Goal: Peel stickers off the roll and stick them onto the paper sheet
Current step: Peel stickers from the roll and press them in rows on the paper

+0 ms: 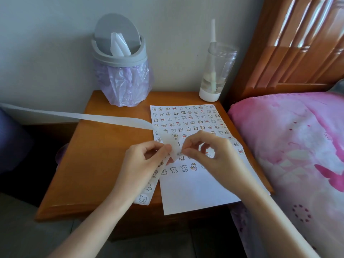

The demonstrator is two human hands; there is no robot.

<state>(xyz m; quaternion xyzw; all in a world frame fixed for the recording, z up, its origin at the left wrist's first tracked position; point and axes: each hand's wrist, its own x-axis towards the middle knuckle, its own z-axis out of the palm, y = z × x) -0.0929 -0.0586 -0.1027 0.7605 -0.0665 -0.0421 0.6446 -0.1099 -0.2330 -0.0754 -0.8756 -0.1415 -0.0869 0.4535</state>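
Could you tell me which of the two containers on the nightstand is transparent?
The bottle with the white straw, back right; the lidded bin, back left, is opaque grey.

Left hand (145, 159) and right hand (212, 155), both on the sticker strip (111, 118), above the paper sheet (195, 189).

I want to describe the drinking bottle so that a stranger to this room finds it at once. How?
Start at the wooden bedside table next to the pink bed. At its back right corner, beside the headboard and behind the sticker-covered paper sheet, stands the bottle. It is tall and transparent with a white base and straw, unlike the grey bin with the purple bag.
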